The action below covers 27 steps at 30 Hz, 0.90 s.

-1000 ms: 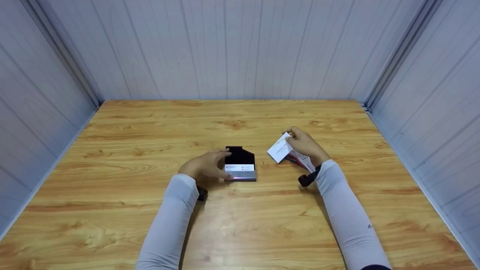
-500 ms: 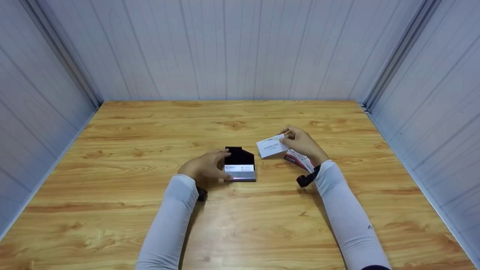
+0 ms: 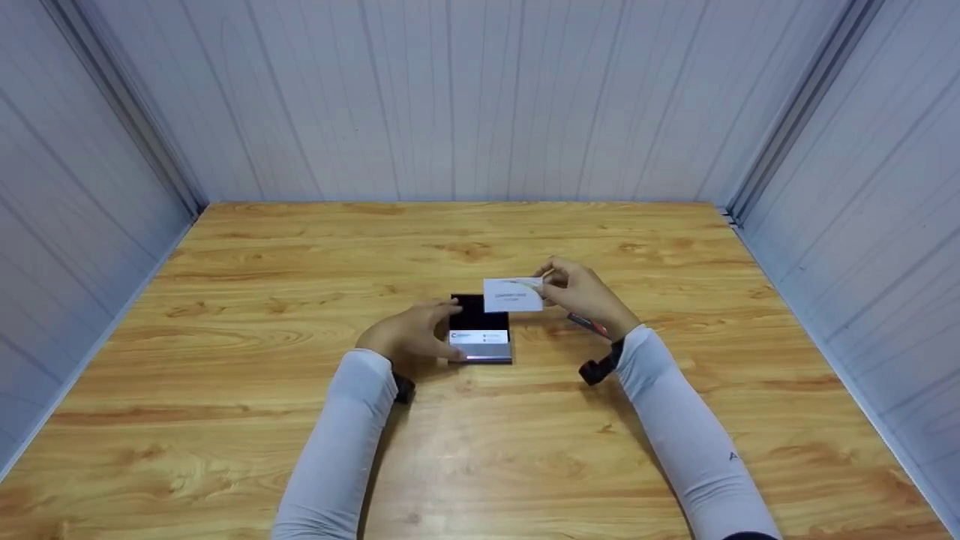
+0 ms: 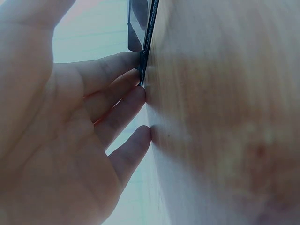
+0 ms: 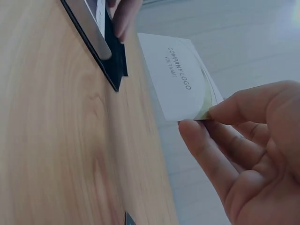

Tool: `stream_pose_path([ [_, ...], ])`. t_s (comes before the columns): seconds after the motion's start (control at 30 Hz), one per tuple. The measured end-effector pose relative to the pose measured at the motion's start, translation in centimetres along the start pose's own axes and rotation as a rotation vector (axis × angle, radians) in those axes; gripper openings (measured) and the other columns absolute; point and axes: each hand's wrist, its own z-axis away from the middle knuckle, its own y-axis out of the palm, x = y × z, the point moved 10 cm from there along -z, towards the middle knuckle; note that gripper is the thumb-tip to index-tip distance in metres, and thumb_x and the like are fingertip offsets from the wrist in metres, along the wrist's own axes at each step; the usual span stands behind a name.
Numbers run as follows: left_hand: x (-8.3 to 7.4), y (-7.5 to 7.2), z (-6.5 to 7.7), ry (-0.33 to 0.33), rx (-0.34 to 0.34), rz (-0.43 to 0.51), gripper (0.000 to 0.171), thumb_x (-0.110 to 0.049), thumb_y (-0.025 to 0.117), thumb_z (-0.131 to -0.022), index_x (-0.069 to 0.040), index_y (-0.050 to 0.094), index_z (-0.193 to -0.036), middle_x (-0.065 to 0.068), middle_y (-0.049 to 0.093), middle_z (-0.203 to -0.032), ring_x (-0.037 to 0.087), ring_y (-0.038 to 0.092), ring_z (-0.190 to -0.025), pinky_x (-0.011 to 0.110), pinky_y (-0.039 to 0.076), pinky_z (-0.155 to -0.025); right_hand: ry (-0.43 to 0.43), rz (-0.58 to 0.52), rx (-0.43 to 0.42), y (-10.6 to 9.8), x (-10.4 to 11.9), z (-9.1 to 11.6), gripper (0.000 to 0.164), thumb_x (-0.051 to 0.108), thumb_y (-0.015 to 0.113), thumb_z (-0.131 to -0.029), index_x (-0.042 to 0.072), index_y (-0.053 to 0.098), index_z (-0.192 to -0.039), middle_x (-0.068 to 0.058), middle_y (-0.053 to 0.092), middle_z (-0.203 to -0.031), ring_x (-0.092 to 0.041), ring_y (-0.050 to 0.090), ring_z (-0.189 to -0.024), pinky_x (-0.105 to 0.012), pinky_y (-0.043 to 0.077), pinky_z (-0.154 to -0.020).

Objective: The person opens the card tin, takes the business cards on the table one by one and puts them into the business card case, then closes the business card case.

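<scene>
A business card holder [image 3: 480,349], black with a silvery front pocket, lies on the table in the head view with a white card [image 3: 478,336] in its pocket. At its left edge rests my left hand [image 3: 409,330], thumb near the front corner and fairly straight fingertips touching the side, as the left wrist view shows. My right hand [image 3: 581,289] pinches a white business card [image 5: 176,77] by its right end between thumb and fingers. That card, printed "COMPANY LOGO", hovers above the holder's upper right part. Whether several cards are stacked in the pinch I cannot tell.
A dark and red card [image 3: 589,325] lies on the wooden table [image 3: 465,450] under my right wrist, mostly hidden. Pale panelled walls [image 3: 480,97] close the table in at the back and both sides. Each wrist carries a black camera [image 3: 596,371].
My right hand has moved left with the white business card, turning it level and bringing it over the holder. The red-edged cards stay behind on the table. My left hand has not moved.
</scene>
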Motion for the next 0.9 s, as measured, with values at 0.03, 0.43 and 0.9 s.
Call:
stream_pose_path([
  [0.03, 0.0, 0.0, 0.0, -0.005, -0.001, 0.001, 0.096, -0.049, 0.079, -0.084, -0.017, 0.028, -0.160, 0.009, 0.017, -0.165, 0.031, 0.013, -0.151, 0.053, 0.020, -0.118, -0.003, -0.003, 0.006, 0.3, 0.2, 0.0, 0.023, 0.010, 0.057, -0.102, 0.004, 0.060, -0.123, -0.015, 0.069, -0.107, -0.028, 0.067, -0.097, -0.050, 0.055, -0.088],
  [0.43, 0.0, -0.3, -0.4, 0.010, -0.027, 0.003, 0.096, -0.047, 0.081, -0.082, -0.011, 0.034, -0.157, 0.010, 0.026, -0.163, 0.030, 0.019, -0.149, 0.049, 0.021, -0.118, -0.073, 0.109, 0.013, 3.5, 1.5, -0.1, 0.026, 0.011, 0.061, -0.100, 0.013, 0.070, -0.124, -0.007, 0.069, -0.099, -0.025, 0.066, -0.089, -0.037, 0.053, -0.075],
  [0.9, -0.1, -0.3, -0.5, 0.022, -0.029, 0.044, 0.098, -0.043, 0.082, -0.083, -0.012, 0.029, -0.159, 0.007, 0.028, -0.162, 0.027, 0.022, -0.149, 0.047, 0.021, -0.118, -0.108, 0.201, 0.118, 6.2, 1.6, -0.2, 0.029, 0.008, 0.061, -0.099, 0.010, 0.069, -0.127, -0.006, 0.069, -0.107, -0.021, 0.067, -0.095, -0.035, 0.054, -0.080],
])
